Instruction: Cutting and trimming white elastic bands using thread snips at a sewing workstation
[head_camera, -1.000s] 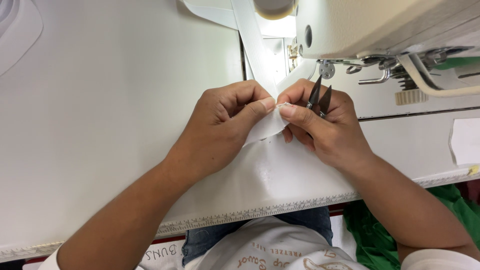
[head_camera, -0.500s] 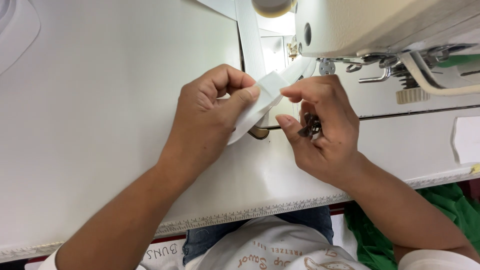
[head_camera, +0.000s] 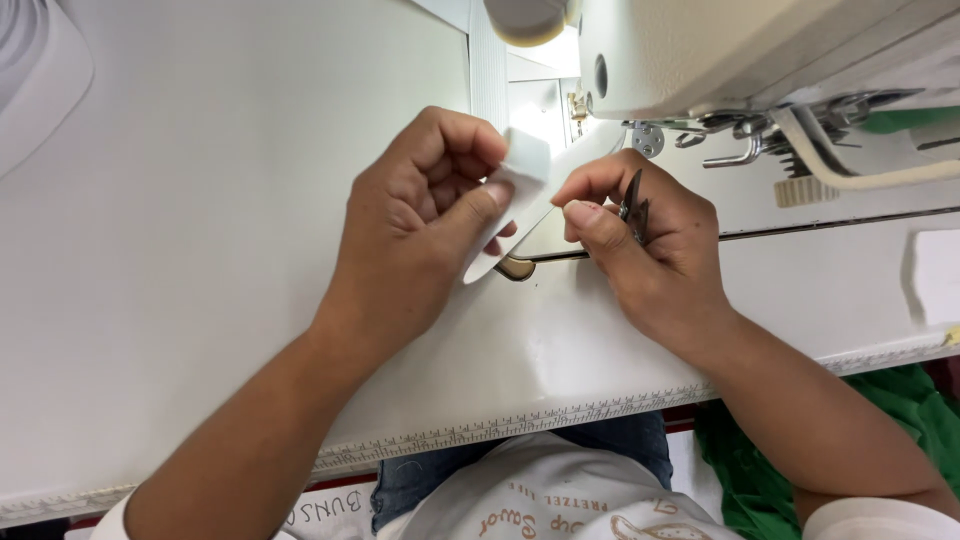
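Left hand (head_camera: 425, 225) thumb and curled fingers pinch a folded white elastic strip (head_camera: 520, 195) above the white sewing table (head_camera: 200, 250). Right hand (head_camera: 640, 245) thumb and forefinger press together just beside the strip, small dark metal snips (head_camera: 633, 203) tucked in its closed fingers, under the cream sewing machine (head_camera: 720, 55)

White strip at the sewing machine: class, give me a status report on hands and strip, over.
Left hand pinches the folded white strip. Right hand holds small snips, thumb beside the strip. Sewing machine close above; nothing between the hands.
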